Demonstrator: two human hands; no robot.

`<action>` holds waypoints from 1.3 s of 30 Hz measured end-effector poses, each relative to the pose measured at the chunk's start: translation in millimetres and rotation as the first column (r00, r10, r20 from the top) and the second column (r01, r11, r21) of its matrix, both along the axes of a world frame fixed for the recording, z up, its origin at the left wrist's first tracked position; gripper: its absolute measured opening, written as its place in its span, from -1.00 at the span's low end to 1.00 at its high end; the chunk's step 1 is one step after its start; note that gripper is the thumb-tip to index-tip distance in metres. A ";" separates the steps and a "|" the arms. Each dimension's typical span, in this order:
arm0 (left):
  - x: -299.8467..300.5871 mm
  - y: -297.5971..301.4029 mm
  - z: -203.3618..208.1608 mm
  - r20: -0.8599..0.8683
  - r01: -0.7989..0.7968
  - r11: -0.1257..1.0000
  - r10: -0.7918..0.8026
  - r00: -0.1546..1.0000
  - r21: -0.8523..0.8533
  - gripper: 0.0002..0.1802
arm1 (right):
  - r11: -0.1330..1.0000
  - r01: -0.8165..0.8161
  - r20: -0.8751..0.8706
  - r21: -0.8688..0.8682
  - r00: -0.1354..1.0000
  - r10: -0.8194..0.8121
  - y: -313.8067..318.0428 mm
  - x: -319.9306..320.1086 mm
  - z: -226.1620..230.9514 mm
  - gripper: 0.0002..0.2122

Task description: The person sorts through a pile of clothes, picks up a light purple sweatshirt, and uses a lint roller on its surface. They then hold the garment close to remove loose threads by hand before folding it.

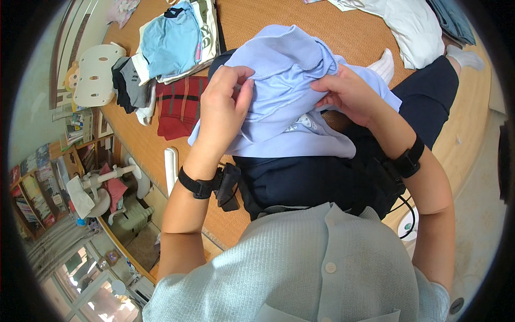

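Observation:
A periwinkle-blue garment (284, 102) lies bunched over my lap, its ribbed band and seams showing and a small pale print visible low on it. Its exact kind is hard to tell in these folds. My left hand (232, 95) pinches the cloth at the left side, thumb and fingers curled near the band. On the right, my right hand (346, 95) grips the rumpled cloth between thumb and fingers, some of which are hidden. The lower edge of the garment spreads over my dark trousers (306, 180).
A pile of folded clothes with a light blue top (170, 43) lies on the woven mat (247, 16) at the far left. Nearby are a dark red plaid cloth (179, 107) and grey and black folded items (130, 83). White clothing (399, 27) and jeans (452, 20) lie at the far right.

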State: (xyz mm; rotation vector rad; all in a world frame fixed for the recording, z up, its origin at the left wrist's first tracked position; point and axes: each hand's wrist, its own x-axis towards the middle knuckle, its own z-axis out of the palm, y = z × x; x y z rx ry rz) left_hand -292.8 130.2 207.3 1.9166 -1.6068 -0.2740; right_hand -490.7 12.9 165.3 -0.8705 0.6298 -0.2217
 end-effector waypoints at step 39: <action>76.8 1.4 58.0 -0.897 -0.314 0.949 0.124 0.425 -0.017 -0.50 | 0.855 0.089 0.488 0.511 0.789 -0.374 -17.9 -13.6 38.3 -0.59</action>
